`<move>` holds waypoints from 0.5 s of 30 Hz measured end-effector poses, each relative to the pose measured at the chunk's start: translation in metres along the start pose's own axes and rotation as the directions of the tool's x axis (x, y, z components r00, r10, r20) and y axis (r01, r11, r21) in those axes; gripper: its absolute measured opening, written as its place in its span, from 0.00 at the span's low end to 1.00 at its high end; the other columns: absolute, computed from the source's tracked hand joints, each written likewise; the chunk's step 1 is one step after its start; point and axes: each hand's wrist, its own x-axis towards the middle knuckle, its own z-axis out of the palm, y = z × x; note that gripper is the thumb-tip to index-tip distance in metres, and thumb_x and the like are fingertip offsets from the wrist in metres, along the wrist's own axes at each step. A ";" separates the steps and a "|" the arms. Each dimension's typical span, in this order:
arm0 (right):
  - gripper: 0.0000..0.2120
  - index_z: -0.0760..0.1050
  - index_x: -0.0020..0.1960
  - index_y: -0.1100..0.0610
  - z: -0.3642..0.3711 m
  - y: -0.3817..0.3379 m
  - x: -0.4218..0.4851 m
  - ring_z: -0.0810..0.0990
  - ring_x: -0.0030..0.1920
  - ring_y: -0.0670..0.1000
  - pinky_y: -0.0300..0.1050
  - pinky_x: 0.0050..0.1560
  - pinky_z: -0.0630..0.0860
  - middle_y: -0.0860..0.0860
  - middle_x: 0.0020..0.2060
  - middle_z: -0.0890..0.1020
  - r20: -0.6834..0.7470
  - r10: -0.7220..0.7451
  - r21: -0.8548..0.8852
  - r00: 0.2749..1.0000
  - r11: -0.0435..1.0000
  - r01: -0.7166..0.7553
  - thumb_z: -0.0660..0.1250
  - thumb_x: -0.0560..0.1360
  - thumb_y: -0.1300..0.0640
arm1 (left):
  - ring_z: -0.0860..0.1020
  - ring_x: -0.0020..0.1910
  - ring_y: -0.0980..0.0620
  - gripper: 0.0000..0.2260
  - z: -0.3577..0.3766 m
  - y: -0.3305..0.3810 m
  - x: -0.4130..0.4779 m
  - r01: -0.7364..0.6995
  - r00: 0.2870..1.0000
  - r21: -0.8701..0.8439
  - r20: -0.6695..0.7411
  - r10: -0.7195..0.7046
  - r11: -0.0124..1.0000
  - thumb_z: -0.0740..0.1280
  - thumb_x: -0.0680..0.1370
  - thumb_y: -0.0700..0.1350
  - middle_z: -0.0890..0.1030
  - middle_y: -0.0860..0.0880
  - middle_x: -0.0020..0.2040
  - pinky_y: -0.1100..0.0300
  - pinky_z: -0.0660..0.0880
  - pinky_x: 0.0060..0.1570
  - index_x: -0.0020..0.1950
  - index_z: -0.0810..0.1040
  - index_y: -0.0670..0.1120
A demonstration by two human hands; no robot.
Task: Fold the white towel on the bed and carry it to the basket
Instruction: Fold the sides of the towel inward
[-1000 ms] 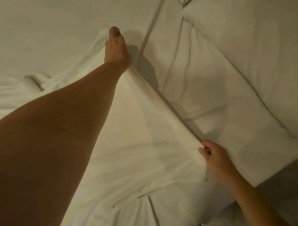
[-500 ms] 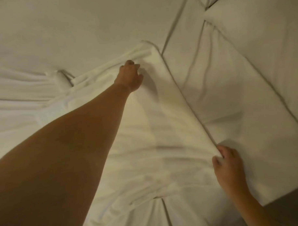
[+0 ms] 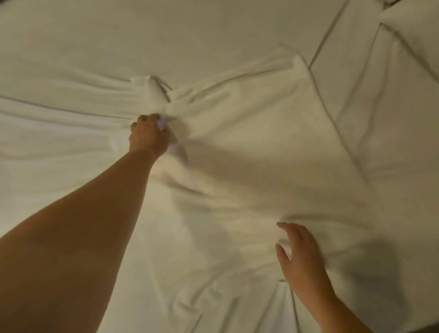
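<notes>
Plain white towel; plain cream-white bed.

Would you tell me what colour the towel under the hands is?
Plain white towel, no pattern; head view.

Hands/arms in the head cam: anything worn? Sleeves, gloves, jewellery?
Nothing worn that shows. The left hand and its long forearm are bare to the frame edge, no sleeve, glove or watch. The right hand and wrist are bare too. No rings are visible, though the image is soft.

Bed open beyond towel; pillows crowd right.
</notes>
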 end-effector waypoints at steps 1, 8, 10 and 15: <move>0.23 0.72 0.67 0.49 0.014 -0.013 -0.006 0.74 0.63 0.53 0.44 0.66 0.67 0.47 0.61 0.76 0.040 -0.023 0.003 0.999 1.000 0.022 0.70 0.75 0.61 | 0.70 0.70 0.34 0.23 0.000 -0.017 -0.001 0.029 1.000 -0.004 -0.006 -0.029 1.000 0.66 0.81 0.49 0.73 0.38 0.71 0.42 0.70 0.68 0.76 0.71 0.45; 0.23 0.71 0.69 0.48 0.101 -0.100 -0.046 0.75 0.61 0.52 0.43 0.64 0.69 0.47 0.62 0.76 0.208 -0.148 -0.005 0.967 0.988 0.152 0.70 0.75 0.57 | 0.69 0.72 0.35 0.24 0.008 -0.102 -0.005 0.333 0.939 -0.221 -0.009 -0.343 0.917 0.65 0.81 0.49 0.71 0.39 0.72 0.44 0.68 0.70 0.75 0.67 0.43; 0.24 0.70 0.70 0.47 0.118 -0.119 -0.053 0.74 0.61 0.51 0.45 0.64 0.72 0.46 0.61 0.75 0.240 -0.182 -0.030 0.954 0.980 0.195 0.69 0.75 0.54 | 0.71 0.72 0.36 0.27 0.009 -0.120 -0.003 0.359 0.930 -0.277 0.033 -0.365 0.891 0.68 0.80 0.50 0.72 0.38 0.72 0.47 0.68 0.71 0.75 0.67 0.41; 0.23 0.68 0.69 0.45 0.153 -0.152 -0.065 0.73 0.61 0.50 0.45 0.64 0.74 0.45 0.61 0.74 0.381 -0.213 -0.078 0.900 0.962 0.261 0.67 0.75 0.50 | 0.79 0.64 0.40 0.26 0.002 -0.144 0.009 0.370 0.910 -0.531 0.040 -0.414 0.762 0.74 0.75 0.48 0.80 0.39 0.65 0.51 0.77 0.62 0.69 0.73 0.40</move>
